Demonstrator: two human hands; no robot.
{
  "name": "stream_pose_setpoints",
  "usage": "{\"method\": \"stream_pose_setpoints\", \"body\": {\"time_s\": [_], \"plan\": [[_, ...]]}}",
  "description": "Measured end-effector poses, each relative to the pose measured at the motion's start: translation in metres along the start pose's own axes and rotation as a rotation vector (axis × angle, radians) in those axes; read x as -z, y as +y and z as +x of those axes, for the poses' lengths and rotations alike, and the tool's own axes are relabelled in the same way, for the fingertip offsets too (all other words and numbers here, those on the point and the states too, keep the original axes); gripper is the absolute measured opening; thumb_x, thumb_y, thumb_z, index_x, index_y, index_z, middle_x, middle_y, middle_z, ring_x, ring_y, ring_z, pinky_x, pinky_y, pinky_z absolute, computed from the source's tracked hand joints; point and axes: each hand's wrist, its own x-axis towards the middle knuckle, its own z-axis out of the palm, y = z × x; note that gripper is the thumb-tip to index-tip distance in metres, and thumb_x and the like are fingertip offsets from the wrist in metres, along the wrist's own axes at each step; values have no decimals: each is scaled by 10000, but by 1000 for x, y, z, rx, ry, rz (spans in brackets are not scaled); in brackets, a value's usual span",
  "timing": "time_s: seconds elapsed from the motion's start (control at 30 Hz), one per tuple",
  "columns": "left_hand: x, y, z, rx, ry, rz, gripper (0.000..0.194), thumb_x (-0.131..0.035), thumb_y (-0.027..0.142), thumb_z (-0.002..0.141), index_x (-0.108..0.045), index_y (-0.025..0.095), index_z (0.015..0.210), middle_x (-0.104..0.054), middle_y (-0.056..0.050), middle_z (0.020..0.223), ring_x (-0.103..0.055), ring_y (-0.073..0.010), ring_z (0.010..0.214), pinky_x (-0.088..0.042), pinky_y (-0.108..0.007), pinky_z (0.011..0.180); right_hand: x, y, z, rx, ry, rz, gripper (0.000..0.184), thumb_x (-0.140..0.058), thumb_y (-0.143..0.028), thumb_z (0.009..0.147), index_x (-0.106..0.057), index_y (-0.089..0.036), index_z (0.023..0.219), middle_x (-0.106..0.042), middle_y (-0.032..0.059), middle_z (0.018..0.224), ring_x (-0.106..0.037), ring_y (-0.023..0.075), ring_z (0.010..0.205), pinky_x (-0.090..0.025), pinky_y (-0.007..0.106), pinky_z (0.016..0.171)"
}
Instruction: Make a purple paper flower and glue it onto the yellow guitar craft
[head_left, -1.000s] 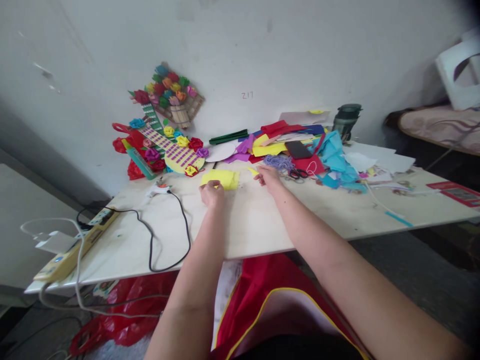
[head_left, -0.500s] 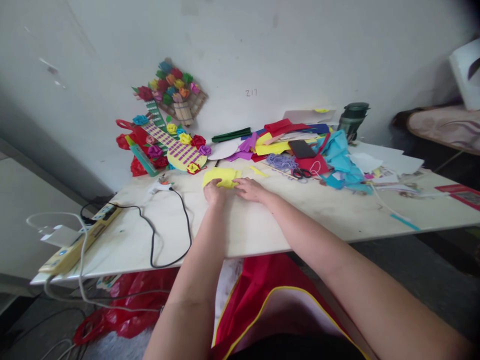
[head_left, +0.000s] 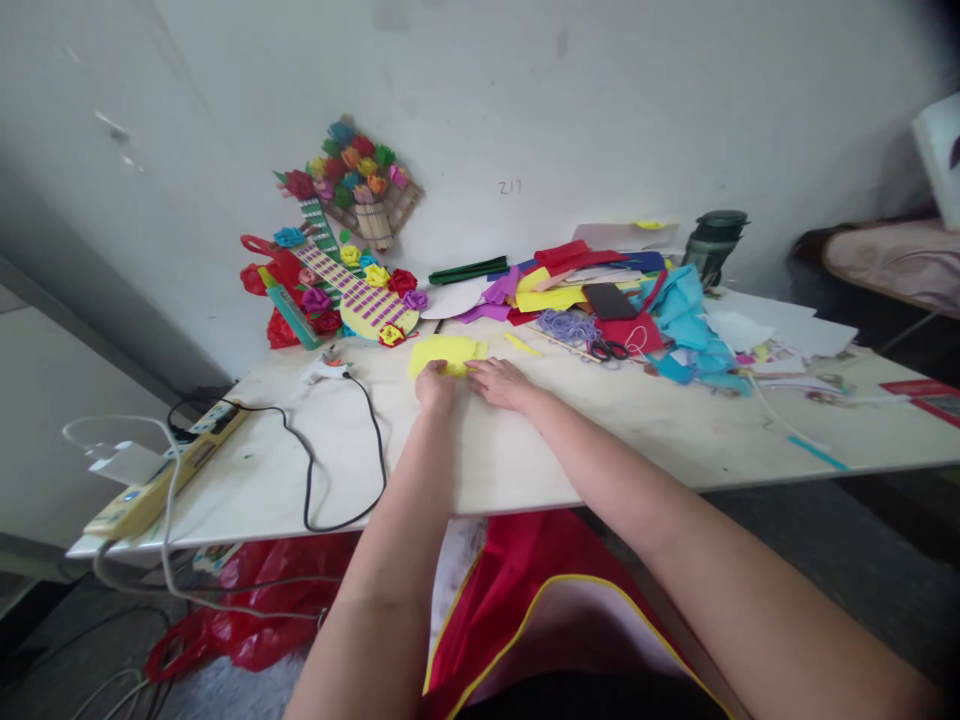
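Observation:
A piece of yellow crepe paper (head_left: 442,350) lies flat on the table in front of me. My left hand (head_left: 435,383) is closed at its near left edge, thumb and fingers pinching the paper. Close beside it, my right hand (head_left: 497,382) grips the near right edge with its fingertips. The fingers partly cover that near edge, so how it is folded is hard to make out. Just right of the paper lies a narrow yellow strip (head_left: 522,345).
A glue gun (head_left: 326,368) with a black cord and a power strip (head_left: 169,475) are on the left. Behind are paper flower crafts (head_left: 375,300) and a glue bottle (head_left: 291,310). Rightward lie scissors (head_left: 609,350), a phone (head_left: 609,301), blue paper (head_left: 686,315) and a bottle (head_left: 714,250).
The view has shifted slightly, so the scene sits a little further right. Both hands stay at the paper's near edge, with only small finger movement.

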Motion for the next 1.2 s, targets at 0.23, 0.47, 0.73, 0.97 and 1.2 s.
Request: {"method": "stream_pose_setpoints", "body": {"time_s": [0.23, 0.47, 0.73, 0.97, 1.2], "plan": [[-1, -2, 1, -1, -1, 3, 420, -551, -9, 529, -642, 197, 883, -673, -88, 1040, -586, -245, 1041, -402, -328, 915, -3, 6, 1, -23, 73, 70, 341, -440, -201, 882, -616, -195, 1174, -515, 77, 1334, -499, 229, 1152, -394, 382, 951], [-2, -4, 2, -23, 1, 40, 431, -544, 0, 531, -639, 194, 904, -667, -100, 1057, -587, -248, 1038, -408, -330, 904, -3, 2, 2, 3, 59, 28, 347, -432, -233, 887, -612, -208, 1183, -502, 52, 1353, -473, 247, 1166, -396, 396, 935], [-3, -1, -1, -27, 17, 41, 420, -543, -7, 526, -647, 189, 882, -673, -105, 1013, -585, -255, 1038, -406, -333, 904, -3, -3, 3, 15, 44, -2, 403, -382, -246, 894, -554, -170, 1251, -514, 61, 1340, -449, 272, 1178, -373, 419, 939], [6, 13, -11, -84, 263, 12, 316, -487, 106, 660, -666, 185, 908, -667, -89, 978, -612, -219, 940, -417, -333, 902, 1, -2, 2, -50, 83, 59, 485, -419, -219, 860, -454, -147, 1339, -410, 66, 1424, -409, 271, 1214, -350, 403, 989], [-7, 7, -6, 49, 57, -451, 174, -487, 144, 665, -630, 139, 763, -657, -69, 765, -658, -175, 710, -509, -301, 735, 8, -3, 1, -117, 181, 117, 549, -409, -170, 837, -386, -144, 1385, -360, 74, 1451, -425, 278, 1189, -359, 411, 984]]}}
